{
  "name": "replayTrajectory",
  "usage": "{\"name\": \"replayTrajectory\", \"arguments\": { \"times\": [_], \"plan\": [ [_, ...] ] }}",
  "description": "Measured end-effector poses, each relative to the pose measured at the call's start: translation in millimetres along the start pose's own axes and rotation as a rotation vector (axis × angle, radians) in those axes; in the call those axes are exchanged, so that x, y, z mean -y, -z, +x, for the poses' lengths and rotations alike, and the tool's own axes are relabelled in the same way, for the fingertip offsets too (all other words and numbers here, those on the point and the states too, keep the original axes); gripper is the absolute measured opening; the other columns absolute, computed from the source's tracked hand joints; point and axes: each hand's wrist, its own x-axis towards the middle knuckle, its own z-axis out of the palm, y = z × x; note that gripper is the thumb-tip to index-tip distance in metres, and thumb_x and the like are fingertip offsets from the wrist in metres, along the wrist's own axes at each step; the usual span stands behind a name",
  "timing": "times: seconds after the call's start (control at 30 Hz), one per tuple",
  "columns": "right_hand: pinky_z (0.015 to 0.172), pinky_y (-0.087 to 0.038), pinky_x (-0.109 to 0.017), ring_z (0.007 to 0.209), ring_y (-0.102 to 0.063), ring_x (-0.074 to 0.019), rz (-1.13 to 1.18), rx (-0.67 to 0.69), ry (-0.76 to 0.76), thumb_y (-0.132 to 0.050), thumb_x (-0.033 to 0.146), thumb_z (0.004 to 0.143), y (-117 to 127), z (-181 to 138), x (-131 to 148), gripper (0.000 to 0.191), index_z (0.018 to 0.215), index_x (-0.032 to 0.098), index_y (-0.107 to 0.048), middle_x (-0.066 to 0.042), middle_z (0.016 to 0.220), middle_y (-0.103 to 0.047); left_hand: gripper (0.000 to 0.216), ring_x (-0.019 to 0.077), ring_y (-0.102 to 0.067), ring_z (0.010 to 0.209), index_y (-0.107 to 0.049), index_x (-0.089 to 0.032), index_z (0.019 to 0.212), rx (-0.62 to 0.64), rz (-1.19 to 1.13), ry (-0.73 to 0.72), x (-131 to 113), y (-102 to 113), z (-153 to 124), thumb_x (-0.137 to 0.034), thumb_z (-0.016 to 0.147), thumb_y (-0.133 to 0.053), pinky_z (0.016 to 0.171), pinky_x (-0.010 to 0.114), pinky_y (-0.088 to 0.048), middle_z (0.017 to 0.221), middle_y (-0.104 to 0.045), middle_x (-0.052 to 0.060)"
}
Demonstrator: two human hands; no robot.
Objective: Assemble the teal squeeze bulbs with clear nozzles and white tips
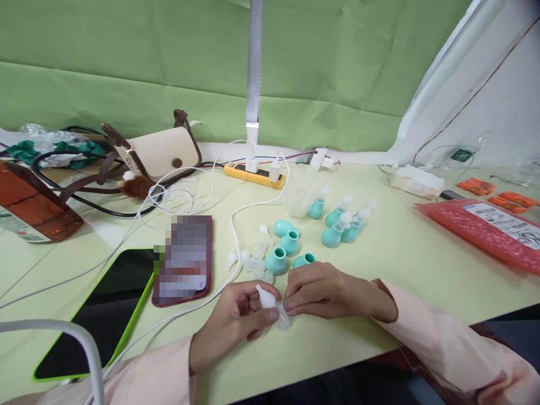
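My left hand [242, 312] is closed around a white pointed nozzle [266, 297], its narrow end tilted up and to the left. A translucent flared piece [282, 319] joins or touches the nozzle's lower right side. My right hand [323, 289] has its fingers pinched together at that translucent piece. Just behind the hands lie open-mouthed teal rubber bulbs [276, 260] and a small pile of loose translucent pieces [256, 261]. A loose white tip [264, 230] rests behind that pile. Several teal bulbs fitted with white nozzles [333, 233] stand farther back to the right.
Left of my hands are a red-cased phone [182, 261] and a green-edged phone [97, 315]. A white cable [234, 236] crosses the table from a yellow power strip [253, 175]. A beige bag [169, 152] sits back left; a red bubble-wrap packet [485, 230] lies right.
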Motion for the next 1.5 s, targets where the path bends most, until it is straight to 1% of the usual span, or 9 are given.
{"name": "replayTrajectory", "arguments": {
  "times": [0.17, 0.43, 0.63, 1.03, 1.13, 1.27, 1.33, 1.4, 1.5],
  "plan": [
    [0.066, -0.041, -0.02, 0.075, -0.049, -0.0089, -0.155, 0.049, -0.005, -0.042, 0.017, 0.085, -3, 1, 3, 0.012, 0.087, 0.014, -0.054, -0.004, 0.08, -0.058, 0.019, 0.0058, -0.038, 0.036, -0.057, -0.012, 0.081, 0.028, -0.058, 0.005, 1, 1, 1, -0.027, 0.071, -0.06, 0.04, 0.019, -0.031, 0.042, -0.045, -0.005],
    [0.058, -0.035, -0.024, 0.073, -0.04, -0.0132, -0.376, 0.12, -0.109, -0.028, 0.017, 0.089, -10, 3, 7, 0.02, 0.079, 0.015, -0.045, -0.003, 0.072, -0.05, 0.02, 0.0063, -0.038, 0.035, -0.056, -0.011, 0.077, -0.028, -0.157, 0.026, 0, 0, 3, -0.026, 0.067, -0.063, 0.037, 0.02, -0.032, 0.041, -0.045, -0.005],
    [0.054, -0.03, -0.024, 0.071, -0.038, -0.0137, -0.377, 0.098, -0.157, -0.029, 0.013, 0.087, -12, 3, 7, 0.015, 0.079, 0.015, -0.042, -0.002, 0.071, -0.047, 0.015, 0.0055, -0.036, 0.037, -0.057, -0.011, 0.077, 0.015, -0.159, 0.024, 2, 1, 4, -0.023, 0.069, -0.06, 0.039, 0.02, -0.031, 0.041, -0.043, -0.006],
    [0.051, -0.029, -0.023, 0.067, -0.036, -0.0134, -0.325, 0.033, -0.166, -0.028, 0.012, 0.086, -8, 5, 10, 0.013, 0.078, 0.016, -0.038, -0.002, 0.069, -0.046, 0.011, 0.0069, -0.036, 0.04, -0.057, -0.012, 0.076, -0.011, -0.124, 0.009, 4, 4, 4, -0.021, 0.07, -0.058, 0.041, 0.021, -0.03, 0.043, -0.041, -0.005],
    [0.049, -0.026, -0.024, 0.063, -0.036, -0.0136, -0.445, 0.048, -0.132, -0.028, 0.012, 0.086, -7, 5, 11, 0.017, 0.075, 0.016, -0.04, -0.002, 0.065, -0.047, 0.016, 0.0072, -0.036, 0.041, -0.057, -0.013, 0.081, -0.092, -0.051, -0.02, 4, 5, 3, -0.024, 0.07, -0.057, 0.041, 0.021, -0.029, 0.044, -0.04, -0.006],
    [0.051, -0.028, -0.027, 0.063, -0.038, -0.0156, -0.777, 0.131, -0.146, -0.029, 0.012, 0.086, -12, 4, 6, 0.02, 0.076, 0.014, -0.047, -0.003, 0.063, -0.047, 0.015, 0.0062, -0.033, 0.044, -0.059, -0.015, 0.08, -0.351, 0.116, -0.156, 3, 6, -1, -0.024, 0.068, -0.057, 0.043, 0.02, -0.024, 0.049, -0.038, -0.006],
    [0.053, -0.029, -0.03, 0.064, -0.039, -0.017, -0.957, 0.206, -0.126, -0.03, 0.009, 0.083, -18, 2, 2, 0.02, 0.076, 0.013, -0.049, -0.005, 0.064, -0.048, 0.014, 0.0064, -0.032, 0.047, -0.06, -0.016, 0.079, -0.435, 0.144, -0.218, 2, 6, -3, -0.024, 0.069, -0.056, 0.045, 0.02, -0.024, 0.05, -0.039, -0.006],
    [0.053, -0.029, -0.031, 0.062, -0.04, -0.0173, -1.069, 0.258, -0.085, -0.032, 0.007, 0.081, -23, 2, 0, 0.019, 0.074, 0.013, -0.049, -0.005, 0.063, -0.047, 0.016, 0.0069, -0.032, 0.047, -0.06, -0.015, 0.081, -0.457, 0.131, -0.225, 2, 5, -3, -0.025, 0.07, -0.054, 0.045, 0.02, -0.024, 0.05, -0.037, -0.006],
    [0.053, -0.03, -0.031, 0.061, -0.04, -0.0163, -1.101, 0.286, -0.012, -0.036, 0.005, 0.079, -24, 2, 0, 0.019, 0.067, 0.013, -0.049, -0.004, 0.059, -0.045, 0.023, 0.0078, -0.031, 0.047, -0.059, -0.014, 0.088, -0.445, 0.078, -0.196, 1, 5, -1, -0.029, 0.073, -0.051, 0.044, 0.021, -0.023, 0.048, -0.034, -0.006]
  ]
}}
